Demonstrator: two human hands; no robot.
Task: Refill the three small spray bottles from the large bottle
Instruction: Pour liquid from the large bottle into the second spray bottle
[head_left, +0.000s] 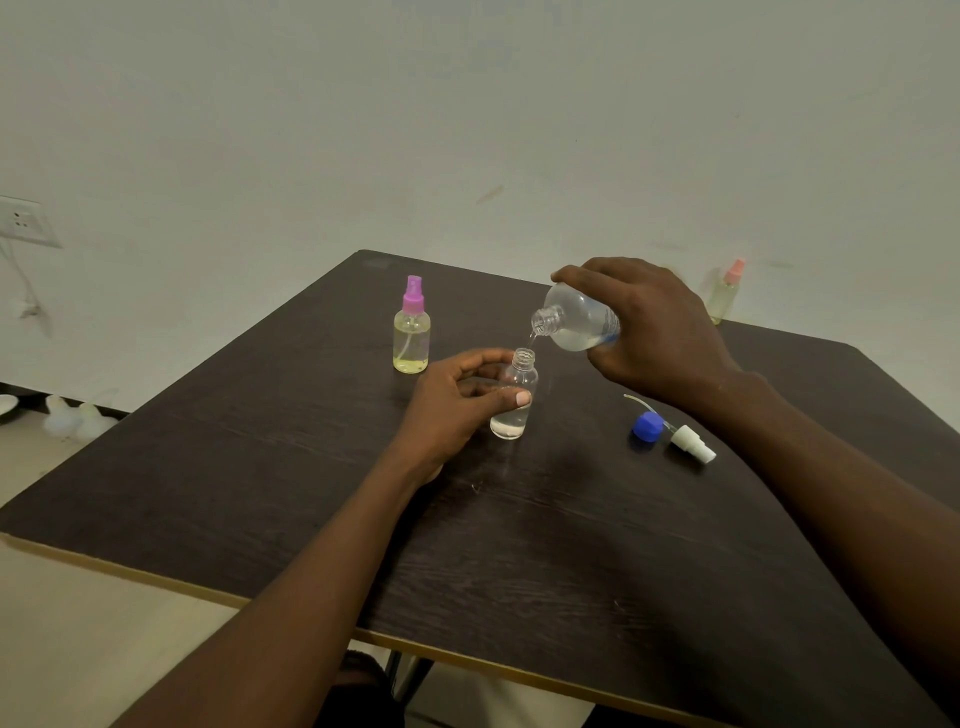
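My left hand (457, 400) grips an uncapped small clear bottle (515, 410) standing upright on the dark table (311, 467); clear liquid fills its lower part. My right hand (649, 332) holds the large clear bottle (574, 319) tilted on its side, mouth pointing left just above the small bottle's neck, and a thin stream runs down into it. A small spray bottle with a purple top (411, 332) and yellowish liquid stands to the left. Another small spray bottle with an orange-pink top (724, 293) stands at the far right edge.
A blue cap (647, 427) and a white spray head with its dip tube (691, 441) lie on the table under my right forearm. A wall socket (23, 221) sits on the left wall. Pale objects (72, 418) lie on the floor at left.
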